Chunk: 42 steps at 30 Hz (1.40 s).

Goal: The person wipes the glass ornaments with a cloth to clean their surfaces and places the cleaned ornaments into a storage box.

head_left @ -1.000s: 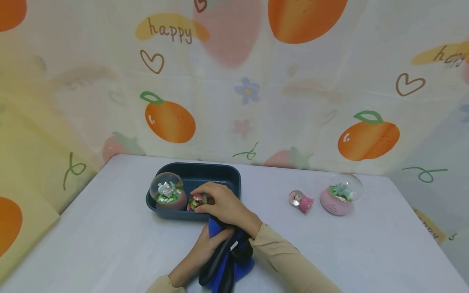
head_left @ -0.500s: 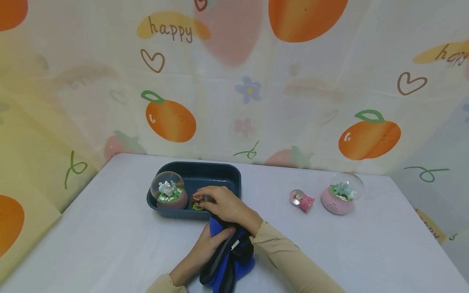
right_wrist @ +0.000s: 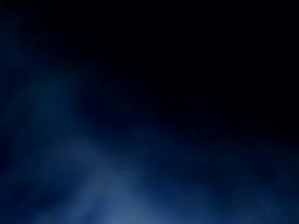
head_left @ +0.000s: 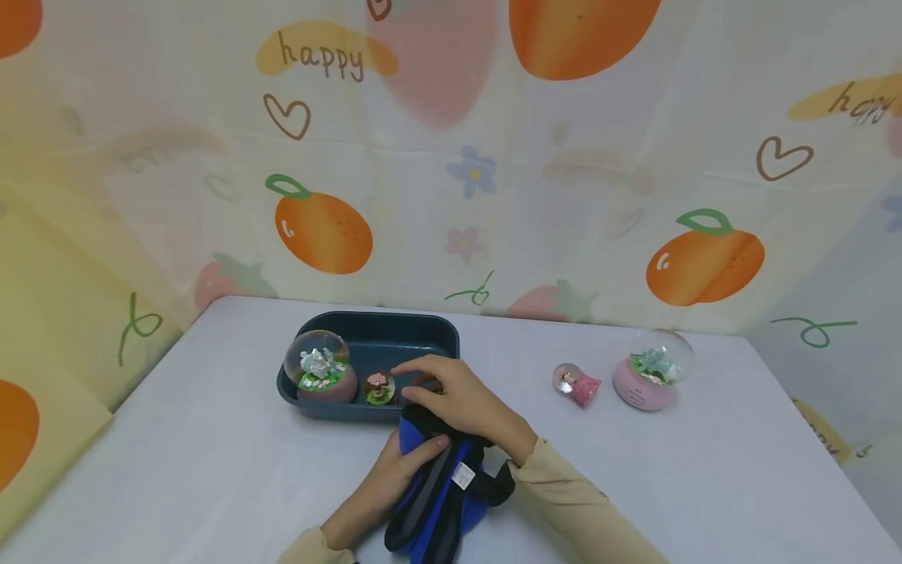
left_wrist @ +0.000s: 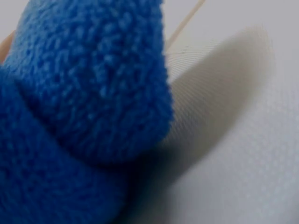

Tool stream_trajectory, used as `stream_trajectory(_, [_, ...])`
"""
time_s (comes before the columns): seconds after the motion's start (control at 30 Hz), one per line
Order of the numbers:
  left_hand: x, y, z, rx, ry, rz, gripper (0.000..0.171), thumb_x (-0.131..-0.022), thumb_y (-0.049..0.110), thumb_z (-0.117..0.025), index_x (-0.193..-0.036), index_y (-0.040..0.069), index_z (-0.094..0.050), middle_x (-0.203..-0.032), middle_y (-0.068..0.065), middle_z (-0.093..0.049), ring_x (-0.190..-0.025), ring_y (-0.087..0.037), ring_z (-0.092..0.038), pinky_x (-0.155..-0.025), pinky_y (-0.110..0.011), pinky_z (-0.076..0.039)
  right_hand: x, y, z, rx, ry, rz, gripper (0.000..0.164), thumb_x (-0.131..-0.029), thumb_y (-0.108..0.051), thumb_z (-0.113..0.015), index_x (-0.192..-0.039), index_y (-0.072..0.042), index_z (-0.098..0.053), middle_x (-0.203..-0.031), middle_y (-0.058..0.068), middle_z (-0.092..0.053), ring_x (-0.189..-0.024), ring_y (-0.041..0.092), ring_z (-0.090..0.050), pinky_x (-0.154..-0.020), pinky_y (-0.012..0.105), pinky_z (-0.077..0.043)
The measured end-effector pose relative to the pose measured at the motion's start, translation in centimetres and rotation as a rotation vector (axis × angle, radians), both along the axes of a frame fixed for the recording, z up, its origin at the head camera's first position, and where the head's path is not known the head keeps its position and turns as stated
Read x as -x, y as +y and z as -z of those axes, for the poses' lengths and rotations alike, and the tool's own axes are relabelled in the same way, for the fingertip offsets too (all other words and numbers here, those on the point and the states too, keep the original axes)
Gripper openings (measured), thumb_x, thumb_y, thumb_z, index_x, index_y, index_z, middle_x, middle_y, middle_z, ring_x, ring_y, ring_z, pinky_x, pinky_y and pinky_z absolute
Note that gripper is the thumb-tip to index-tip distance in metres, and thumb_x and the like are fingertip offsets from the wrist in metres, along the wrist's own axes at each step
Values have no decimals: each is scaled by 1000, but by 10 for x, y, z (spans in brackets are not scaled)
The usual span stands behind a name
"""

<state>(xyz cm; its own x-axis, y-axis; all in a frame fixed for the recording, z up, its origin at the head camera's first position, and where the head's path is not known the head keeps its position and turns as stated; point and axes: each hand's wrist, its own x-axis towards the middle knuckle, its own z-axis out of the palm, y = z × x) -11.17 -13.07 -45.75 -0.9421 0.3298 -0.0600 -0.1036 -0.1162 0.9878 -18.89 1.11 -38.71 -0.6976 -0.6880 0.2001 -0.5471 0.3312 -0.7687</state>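
Bunched in my left hand (head_left: 395, 474) is a blue-and-black fleecy cloth (head_left: 426, 509) with a white tag, gripped in front of the tray. Its blue pile (left_wrist: 103, 88) fills much of the left wrist view. A dark blue tray (head_left: 405, 333) holds a large snow globe (head_left: 324, 372) on a pink base at its left. Beside that globe stands a small snow globe (head_left: 379, 389) with a pink-and-green scene inside. My right hand (head_left: 454, 395), fingers bent loosely and holding nothing, hovers just right of the small globe, over the tray's front right. The right wrist view is dark, with blurred blue.
On the white table (head_left: 634, 486) to the right lies a small pink snow globe figurine (head_left: 578, 385). A large snow globe (head_left: 644, 385) on a pink base stands close by it. A fruit-patterned curtain (head_left: 479, 258) hangs behind the table.
My right hand has let go of the small snow globe and drawn back to the right, so the globe now shows fully in the tray. The left hand still grips the cloth.
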Motion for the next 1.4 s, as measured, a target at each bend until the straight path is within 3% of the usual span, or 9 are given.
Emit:
stream_trajectory(0.17, [-1,-1,-1,22,-17,-18,51,-99,22,-57,-139,-3,-37,-119,-6,-61,-103,-14,-63,-87,-28,-54,-10,19,-2,52,34,38,31,-98,-18,-62,-128,-9,-64,-130,8,-65,-120,30,-63,-96,41,-54])
stream_trajectory(0.43, [-3,-1,-4,43,-23,-56,53,-98,22,-59,-140,-4,-39,-118,-10,-63,-104,-16,-62,-88,-28,-53,-20,55,-6,59,88,128,29,-97,-21,-65,-125,-14,-66,-128,2,-66,-120,24,-61,-98,43,-53])
stream_trajectory(0.6, [-4,1,-5,63,-34,-89,50,-96,22,-61,-137,-3,-44,-115,-8,-63,-103,-16,-60,-89,-28,-51,-22,82,-4,46,175,225,29,-94,-22,-69,-123,-17,-67,-125,-2,-68,-119,18,-62,-97,43,-53])
stream_trajectory(0.8, [-4,3,-5,80,-33,-111,49,-96,23,-62,-135,-2,-46,-115,-9,-63,-103,-16,-59,-89,-28,-50,-21,116,2,-7,236,337,29,-91,-19,-72,-121,-16,-68,-123,-3,-69,-116,20,-61,-95,41,-53])
stream_trajectory(1.0, [-3,3,-4,80,-24,-104,48,-96,22,-62,-134,-3,-46,-114,-9,-63,-102,-16,-59,-88,-28,-51,-21,144,9,-31,249,417,30,-90,-15,-73,-119,-12,-68,-124,3,-69,-118,26,-62,-94,50,-53])
stream_trajectory(1.2, [-4,4,-3,81,-28,-92,49,-96,22,-62,-134,-3,-44,-115,-9,-63,-102,-16,-59,-88,-27,-51,-17,166,17,-112,297,452,32,-88,-10,-74,-119,-5,-68,-124,12,-66,-115,30,-60,-99,51,-47])
stream_trajectory(1.4, [-5,4,-2,84,-19,-60,49,-96,22,-62,-134,-3,-44,-116,-9,-62,-103,-16,-58,-89,-26,-50,-11,184,25,-162,260,488,41,-86,-8,-75,-124,1,-64,-128,24,-60,-123,43,-55,-102,60,-43])
